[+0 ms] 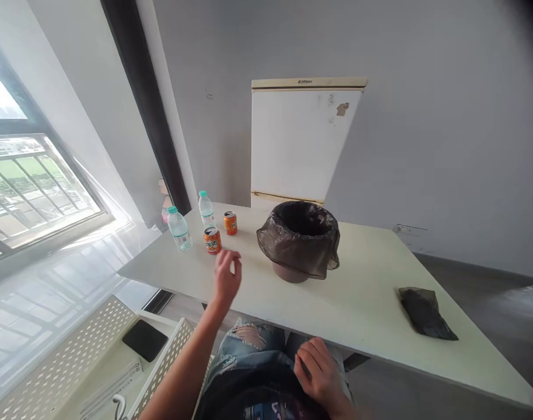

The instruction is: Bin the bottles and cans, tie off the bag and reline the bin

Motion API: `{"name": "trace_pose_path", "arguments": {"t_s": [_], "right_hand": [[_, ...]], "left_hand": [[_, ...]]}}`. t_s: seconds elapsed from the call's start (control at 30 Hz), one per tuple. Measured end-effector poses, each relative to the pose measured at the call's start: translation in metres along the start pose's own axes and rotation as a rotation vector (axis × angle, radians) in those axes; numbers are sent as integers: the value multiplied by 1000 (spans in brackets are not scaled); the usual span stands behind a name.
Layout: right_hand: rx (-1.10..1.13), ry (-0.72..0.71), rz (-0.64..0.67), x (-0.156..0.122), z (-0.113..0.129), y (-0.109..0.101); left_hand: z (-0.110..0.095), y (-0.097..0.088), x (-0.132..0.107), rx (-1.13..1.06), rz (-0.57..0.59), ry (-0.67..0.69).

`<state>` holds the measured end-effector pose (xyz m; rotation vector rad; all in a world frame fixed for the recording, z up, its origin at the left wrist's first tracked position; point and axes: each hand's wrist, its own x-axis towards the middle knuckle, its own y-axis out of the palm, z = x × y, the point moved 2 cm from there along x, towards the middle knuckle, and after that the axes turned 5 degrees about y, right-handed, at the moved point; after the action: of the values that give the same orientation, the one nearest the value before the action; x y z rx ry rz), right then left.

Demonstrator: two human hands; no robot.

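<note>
My left hand is raised over the table's near edge, fingers bent, a gap between thumb and forefinger, nothing held. Just beyond it stands an orange soda can, upright; whether they touch I cannot tell. A second orange can is farther back. Two clear plastic bottles with teal caps, a nearer bottle and a farther bottle, stand to the left. Over my lap rests my right hand, fingers curled in, no object visible in it. A trash bin lined with a dark bag stands mid-table.
A folded black plastic bag lies on the pale table at right. At lower left, a white perforated rack holds a black phone. A white refrigerator stands behind the table, a window at left.
</note>
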<state>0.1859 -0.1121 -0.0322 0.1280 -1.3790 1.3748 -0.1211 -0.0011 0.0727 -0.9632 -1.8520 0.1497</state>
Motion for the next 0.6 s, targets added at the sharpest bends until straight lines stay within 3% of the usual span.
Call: {"name": "trace_pose_path", "arguments": {"t_s": [0.07, 0.2, 0.3, 0.4, 0.5, 0.6], "right_hand": [[30, 80, 11, -22, -11, 6], [79, 196, 90, -43, -27, 18], [107, 369, 296, -50, -31, 35], [96, 547, 578, -55, -37, 55], [23, 631, 728, -57, -47, 69], [-20, 639, 811, -51, -58, 83]], "left_hand": [[31, -37, 31, 72, -256, -17], [101, -98, 85, 273, -536, -166], [142, -115, 114, 272, -461, -363], [165, -109, 131, 213, -279, -545], [172, -97, 136, 196, -198, -596], [168, -94, 138, 206, -192, -592]]}}
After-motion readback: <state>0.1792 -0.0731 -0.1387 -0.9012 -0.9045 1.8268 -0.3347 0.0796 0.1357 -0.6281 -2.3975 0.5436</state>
